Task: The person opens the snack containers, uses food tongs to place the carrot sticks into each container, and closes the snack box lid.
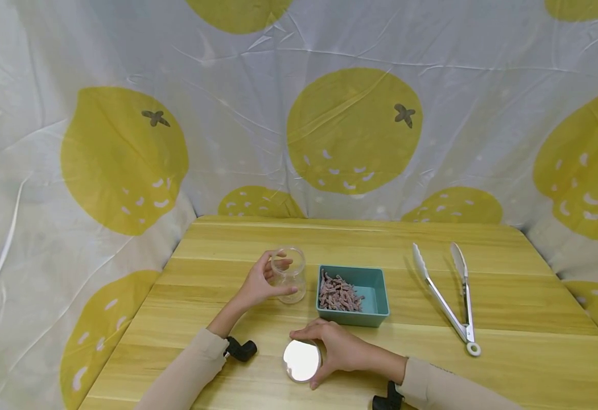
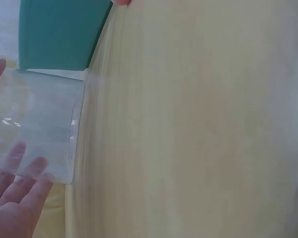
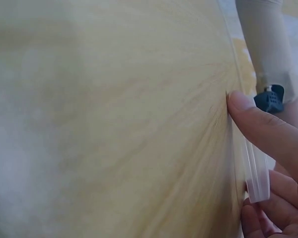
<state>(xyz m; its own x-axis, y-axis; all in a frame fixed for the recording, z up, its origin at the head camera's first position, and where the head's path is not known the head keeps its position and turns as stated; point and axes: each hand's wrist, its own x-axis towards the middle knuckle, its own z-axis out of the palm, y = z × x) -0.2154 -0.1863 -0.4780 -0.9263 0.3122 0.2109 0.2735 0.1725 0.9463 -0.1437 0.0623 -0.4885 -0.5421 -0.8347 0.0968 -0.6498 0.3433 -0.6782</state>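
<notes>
A clear jar [image 1: 293,278] with no lid on it stands upright, left of a teal box. My left hand [image 1: 255,286] holds the jar, the thumb on its near side and the fingers round its far side. In the left wrist view, fingertips show through the jar's clear wall [image 2: 44,109]. Closer to me, a round lid [image 1: 301,361] shines white with reflected light. My right hand [image 1: 343,346] grips the lid by its edge between thumb and fingers. The right wrist view shows the lid's clear rim [image 3: 258,176] edge-on, close to the tabletop.
The teal rectangular box [image 1: 375,293] holds a heap of brownish-pink strips [image 1: 338,293] in its left part. To the right lie spread metal tongs [image 1: 452,310] with whitish tips. Behind the wooden table [image 1: 514,296] hangs a fruit-patterned cloth [image 1: 258,131].
</notes>
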